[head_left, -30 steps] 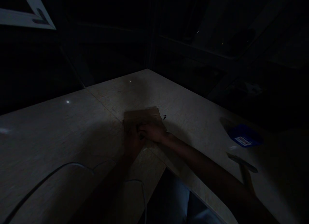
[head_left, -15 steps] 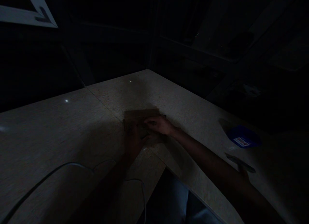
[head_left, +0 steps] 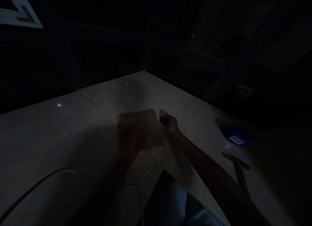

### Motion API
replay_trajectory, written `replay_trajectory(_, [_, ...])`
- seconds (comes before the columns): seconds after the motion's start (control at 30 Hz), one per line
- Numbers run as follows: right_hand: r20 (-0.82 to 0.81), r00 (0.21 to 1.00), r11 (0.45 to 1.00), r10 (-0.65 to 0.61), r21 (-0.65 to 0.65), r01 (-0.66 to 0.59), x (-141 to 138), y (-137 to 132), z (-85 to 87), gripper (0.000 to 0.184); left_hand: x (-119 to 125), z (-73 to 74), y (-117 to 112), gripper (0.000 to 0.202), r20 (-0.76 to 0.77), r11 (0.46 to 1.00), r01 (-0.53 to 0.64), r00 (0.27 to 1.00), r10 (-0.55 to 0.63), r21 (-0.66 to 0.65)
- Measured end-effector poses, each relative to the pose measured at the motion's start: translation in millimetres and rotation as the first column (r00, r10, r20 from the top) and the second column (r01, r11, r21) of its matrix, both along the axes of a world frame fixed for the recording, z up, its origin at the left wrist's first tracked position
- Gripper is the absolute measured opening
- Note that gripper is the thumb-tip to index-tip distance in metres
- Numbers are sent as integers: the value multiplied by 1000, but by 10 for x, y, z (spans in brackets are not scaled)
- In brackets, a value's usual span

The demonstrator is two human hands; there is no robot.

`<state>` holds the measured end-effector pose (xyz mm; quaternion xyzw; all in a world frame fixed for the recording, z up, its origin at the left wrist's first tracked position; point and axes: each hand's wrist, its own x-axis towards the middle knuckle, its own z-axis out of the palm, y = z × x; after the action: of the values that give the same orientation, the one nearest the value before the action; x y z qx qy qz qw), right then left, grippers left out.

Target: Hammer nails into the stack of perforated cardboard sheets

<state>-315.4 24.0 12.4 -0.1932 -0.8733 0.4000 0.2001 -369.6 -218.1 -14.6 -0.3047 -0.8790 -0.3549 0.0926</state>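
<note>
Right hand (head_left: 170, 123) slid off the cardboard (head_left: 143, 122); left hand (head_left: 131, 142) lies on it; grips unreadable, too dark.

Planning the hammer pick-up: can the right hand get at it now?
Probably yes: the hammer lies in the open on the table, right of the right hand, with nothing between them.

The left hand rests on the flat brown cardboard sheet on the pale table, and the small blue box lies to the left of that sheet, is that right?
Not quite. The head view shows the small blue box to the right of the flat brown cardboard sheet, near the hammer. The left hand does rest on the sheet, on the pale table.
</note>
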Motion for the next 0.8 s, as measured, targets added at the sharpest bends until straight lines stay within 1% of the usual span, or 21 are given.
replay_trajectory(0.07, [8,998,997,-62,38,62,28,-99,52,28,7,-7,4,86,6,1000,-8,1000,8,-10])
replay_trajectory(0.1, [15,998,997,-61,56,60,41,-183,92,29,8,-18,6,87,9,1000,-14,1000,14,-15])
replay_trajectory(0.13, [35,999,997,-17,80,14,52,-291,139,29,7,-35,7,87,8,1000,-13,1000,14,-20])
replay_trajectory(0.2, [96,991,990,93,96,-102,64,-554,248,23,-2,-80,3,83,-5,1000,4,1000,-4,-25])
replay_trajectory(0.23, [154,977,981,146,107,-164,64,-694,304,21,-9,-106,-3,79,-16,999,13,1000,-13,-29])
replay_trajectory(0.27, [282,937,954,207,153,-256,59,-827,358,21,-17,-130,-11,75,-25,999,17,1000,-18,-37])
replay_trajectory(0.3, [393,893,924,221,208,-320,49,-947,407,21,-26,-150,-20,72,-31,999,19,999,-20,-49])
replay_trajectory(0.37, [546,822,876,163,303,-375,18,-1125,487,25,-42,-171,-36,69,-39,996,27,999,-31,-90])
replay_trajectory(0.4, [582,803,863,126,335,-378,-1,-1179,516,27,-47,-170,-41,68,-43,993,37,998,-42,-115])
replay_trajectory(0.47, [612,786,852,89,361,-378,-44,-1216,555,29,-48,-145,-42,67,-49,986,55,997,-64,-157])
replay_trajectory(0.53, [619,780,851,94,357,-385,-91,-1163,577,27,-35,-101,-33,67,-54,983,56,996,-66,-176])
replay_trajectory(0.57, [609,788,864,95,343,-369,-114,-1103,585,25,-25,-75,-28,68,-56,983,47,997,-58,-178])
replay_trajectory(0.6, [587,805,894,82,314,-320,-136,-1024,591,25,-14,-51,-23,70,-56,983,38,997,-49,-180])
replay_trajectory(0.67, [538,843,964,-3,226,-141,-174,-812,593,27,7,-8,-18,72,-60,979,26,997,-39,-202])
replay_trajectory(0.7, [521,850,985,-74,174,-20,-186,-690,587,28,14,8,-19,70,-69,975,31,997,-48,-220])
replay_trajectory(0.73, [518,845,986,-134,155,62,-193,-565,573,31,19,21,-21,65,-82,970,44,995,-65,-237])
replay_trajectory(0.8, [526,826,978,-205,141,154,-192,-338,521,33,18,35,-29,54,-115,963,74,987,-107,-261])
